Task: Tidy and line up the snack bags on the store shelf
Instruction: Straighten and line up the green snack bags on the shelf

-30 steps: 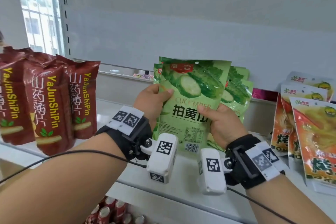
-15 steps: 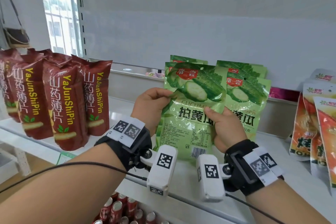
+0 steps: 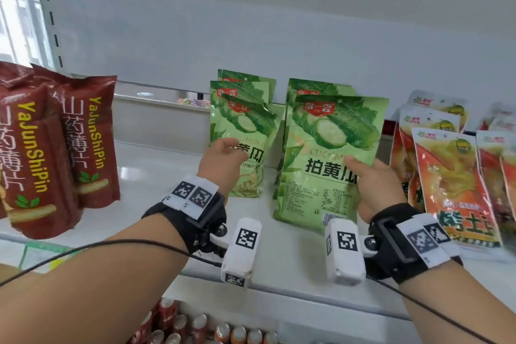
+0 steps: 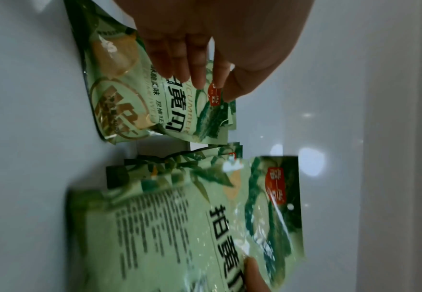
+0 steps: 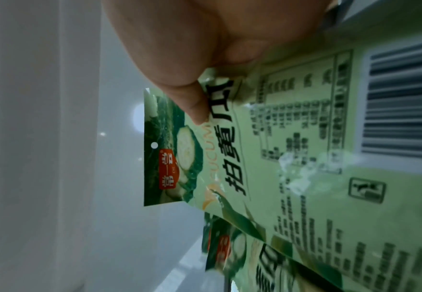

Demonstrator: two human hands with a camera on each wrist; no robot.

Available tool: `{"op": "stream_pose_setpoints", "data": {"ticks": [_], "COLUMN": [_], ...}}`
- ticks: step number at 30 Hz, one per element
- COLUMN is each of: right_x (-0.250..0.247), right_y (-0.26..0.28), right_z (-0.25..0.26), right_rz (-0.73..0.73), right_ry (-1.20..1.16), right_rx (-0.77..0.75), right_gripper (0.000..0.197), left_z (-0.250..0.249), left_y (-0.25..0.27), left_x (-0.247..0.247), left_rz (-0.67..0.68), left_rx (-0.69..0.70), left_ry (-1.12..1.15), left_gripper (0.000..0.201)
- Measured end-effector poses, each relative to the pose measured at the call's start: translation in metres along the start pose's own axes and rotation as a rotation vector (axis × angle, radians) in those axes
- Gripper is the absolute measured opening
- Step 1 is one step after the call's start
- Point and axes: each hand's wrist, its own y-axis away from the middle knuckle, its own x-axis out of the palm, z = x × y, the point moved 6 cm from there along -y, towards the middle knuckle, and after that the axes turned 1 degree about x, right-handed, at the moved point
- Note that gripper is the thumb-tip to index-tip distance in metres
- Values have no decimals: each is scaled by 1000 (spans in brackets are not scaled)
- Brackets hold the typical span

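Head view: cucumber bag held over right stack, left stack steadied

Head view shows the held cucumber bag [image 3: 332,159] upright in front of the right green stack [image 3: 315,89], its lower edge near the front edge of the shelf [image 3: 156,170]. The right hand [image 3: 377,184] pinches the bag's right margin, thumb on the printed face, other fingers hidden behind. Right wrist view confirms the thumb [image 5: 192,102] pressed on the front. Judgement: a side pinch keeps the face readable and the bag vertical, ready to seat as the front bag of that stack.

The left hand [image 3: 223,165] reaches to the left green stack [image 3: 243,131], which stands just beside the right one, further back on the shelf. Left wrist view: fingers [image 4: 177,59] straight and close together, tips resting on the front bag. Judgement: this props the floppy bags so they do not topple during the seating.

Outward: red-brown bags [image 3: 50,148] stand toward the left end of the shelf, well apart from the green ones; orange bags [image 3: 452,181] lean toward the right end, near the right hand. Cans [image 3: 195,327] sit below the front edge.

Step in hand, as judged: squaring two green columns; held bag not yet set down.
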Motion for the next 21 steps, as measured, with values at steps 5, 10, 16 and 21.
{"op": "stream_pose_setpoints", "data": {"ticks": [5,10,16,21], "right_x": [-40,-28,46,106], "right_y": [-11,7,32,35], "right_z": [3,17,16,-14], "right_rz": [-211,-302,1,254], "right_ry": [216,403,340,424], "right_rx": [14,-73,-164,2], "right_gripper": [74,95,37,20], "left_z": [18,28,36,33], "left_y": [-13,-19,-22,-24], "left_x": [-17,-30,-36,-33], "left_rz": [-81,-35,30,164], "left_rx": [-116,-198,-277,-223], "left_ry": [-280,-387,-597,-812], "left_gripper": [52,65,68,41]}}
